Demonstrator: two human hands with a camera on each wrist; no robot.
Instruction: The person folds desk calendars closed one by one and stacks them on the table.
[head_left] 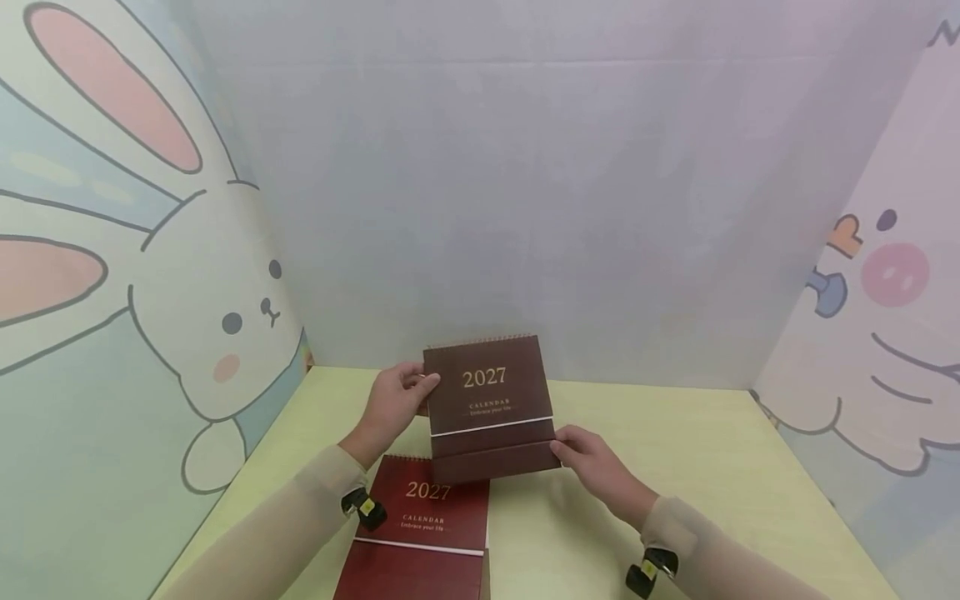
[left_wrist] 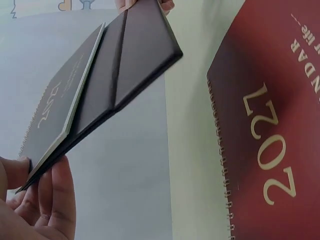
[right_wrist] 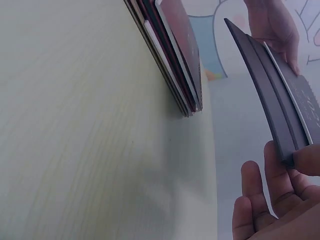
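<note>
A dark brown desk calendar (head_left: 491,387) with gold "2027" lettering and a spiral along its top edge is held up off the table, tilted slightly. My left hand (head_left: 393,406) pinches its upper left edge, thumb on the front and fingers behind. At the lower right corner, my right hand (head_left: 596,468) grips it between thumb and fingers. Below it lies a red calendar (head_left: 423,529) of the same design, its upper right partly covered by the brown one in the head view. In the right wrist view the red calendar (right_wrist: 182,37) tops a stack of calendars.
The pale yellow table (head_left: 690,475) extends to both sides and behind. A plain light backdrop (head_left: 525,192) stands at the back. Side panels carry a cartoon rabbit (head_left: 210,317) on the left and a white cartoon figure (head_left: 862,358) on the right.
</note>
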